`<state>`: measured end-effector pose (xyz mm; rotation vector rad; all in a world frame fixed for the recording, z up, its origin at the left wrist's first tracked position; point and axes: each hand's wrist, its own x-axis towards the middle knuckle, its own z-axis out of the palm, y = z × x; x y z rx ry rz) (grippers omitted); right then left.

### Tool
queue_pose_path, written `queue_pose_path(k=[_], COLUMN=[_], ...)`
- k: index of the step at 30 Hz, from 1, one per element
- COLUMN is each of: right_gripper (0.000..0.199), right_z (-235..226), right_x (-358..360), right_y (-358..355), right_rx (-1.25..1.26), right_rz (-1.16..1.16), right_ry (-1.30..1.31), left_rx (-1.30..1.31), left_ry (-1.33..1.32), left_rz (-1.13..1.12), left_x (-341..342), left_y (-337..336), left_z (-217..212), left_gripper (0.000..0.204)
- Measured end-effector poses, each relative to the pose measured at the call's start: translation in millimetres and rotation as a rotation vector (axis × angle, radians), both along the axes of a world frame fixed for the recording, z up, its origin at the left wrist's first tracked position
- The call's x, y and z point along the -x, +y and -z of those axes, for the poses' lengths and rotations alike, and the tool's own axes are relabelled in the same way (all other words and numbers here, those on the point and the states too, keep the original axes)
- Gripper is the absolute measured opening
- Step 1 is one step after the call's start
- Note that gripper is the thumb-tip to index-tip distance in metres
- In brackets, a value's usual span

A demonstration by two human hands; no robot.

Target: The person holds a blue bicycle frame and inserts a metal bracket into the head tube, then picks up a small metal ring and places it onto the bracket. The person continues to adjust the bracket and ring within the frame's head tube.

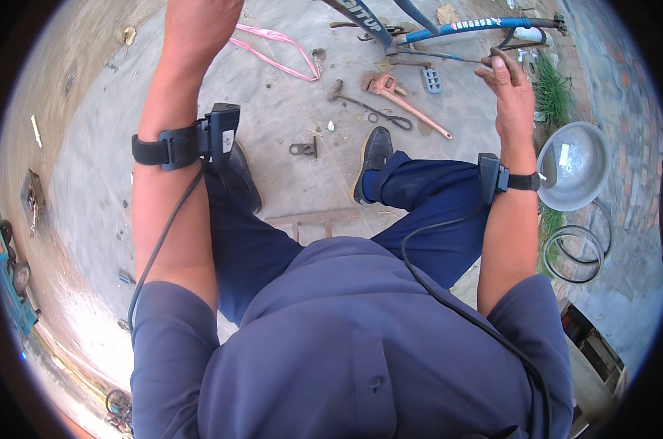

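Head view showed the blue bicycle frame [459, 30] beyond the reddish pipe wrench [412, 108]. Right of the wrench, the right hand [514, 91] had fingers bent narrow near the frame; grip could not be confirmed. Left of the wrench, the left hand [202, 25] was cut off, finger state undeterminable.

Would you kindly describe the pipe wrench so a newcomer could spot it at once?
Find the blue bicycle frame at the picture's top, then look below it on the concrete floor. The pipe wrench slants between a dark hammer and a pale pedal; its reddish colour sets it apart from both.
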<state>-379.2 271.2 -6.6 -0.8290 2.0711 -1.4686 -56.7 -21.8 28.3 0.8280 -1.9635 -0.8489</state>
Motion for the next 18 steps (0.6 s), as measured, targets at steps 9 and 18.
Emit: queue_pose_path(k=[9,18], right_gripper=[0.043,0.041], right_z=[43.1,85.8], right_x=[-1.8,-52.6], right_y=[24.4,-9.1], right_rx=[0.054,-0.287], right_rz=[0.239,-0.18], right_ry=[-0.339,-0.216], left_rx=[-0.002,0.098], left_ry=[0.06,-0.018], left_rz=[0.02,-0.012], left_x=[5.6,3.1], left_y=[-2.1,-9.1], left_z=[-0.1,1.3], left_gripper=[0.031,0.033])
